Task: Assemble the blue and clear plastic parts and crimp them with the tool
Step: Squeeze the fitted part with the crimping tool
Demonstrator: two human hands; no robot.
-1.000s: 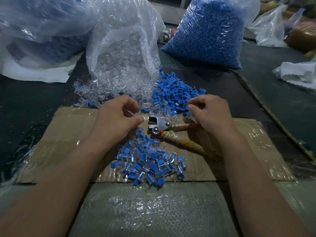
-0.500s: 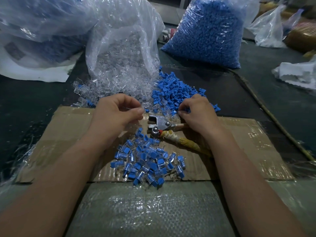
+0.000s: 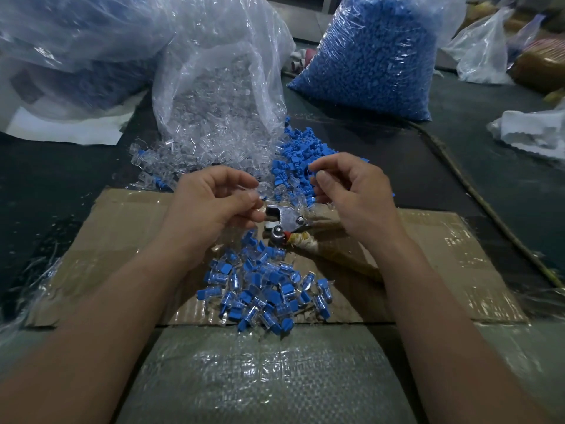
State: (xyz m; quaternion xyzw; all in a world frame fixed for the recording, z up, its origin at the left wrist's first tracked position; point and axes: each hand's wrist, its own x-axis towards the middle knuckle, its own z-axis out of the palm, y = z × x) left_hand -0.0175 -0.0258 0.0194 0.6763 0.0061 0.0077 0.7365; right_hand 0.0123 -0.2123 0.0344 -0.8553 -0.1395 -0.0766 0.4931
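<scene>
Both hands hover over the middle of the frame, above a taped cardboard sheet (image 3: 107,240) lying on the dark bench (image 3: 458,166). The right hand (image 3: 351,194) has its fingers curled, with thumb and forefinger pinching a blue part (image 3: 313,173) just in front of the loose blue parts (image 3: 298,154). The left hand (image 3: 214,203) has its fingers curled with the thumb close to the fingertips; I cannot tell whether it holds a clear piece. Between the hands the metal crimping tool (image 3: 284,221) lies on the cardboard, its wrapped handle running under the right wrist. Below it is a heap of assembled blue-and-clear pieces (image 3: 263,289). Clear parts spill from an open plastic bag (image 3: 220,111) at upper centre. A full bag of blue parts (image 3: 367,56) stands at upper right.
</scene>
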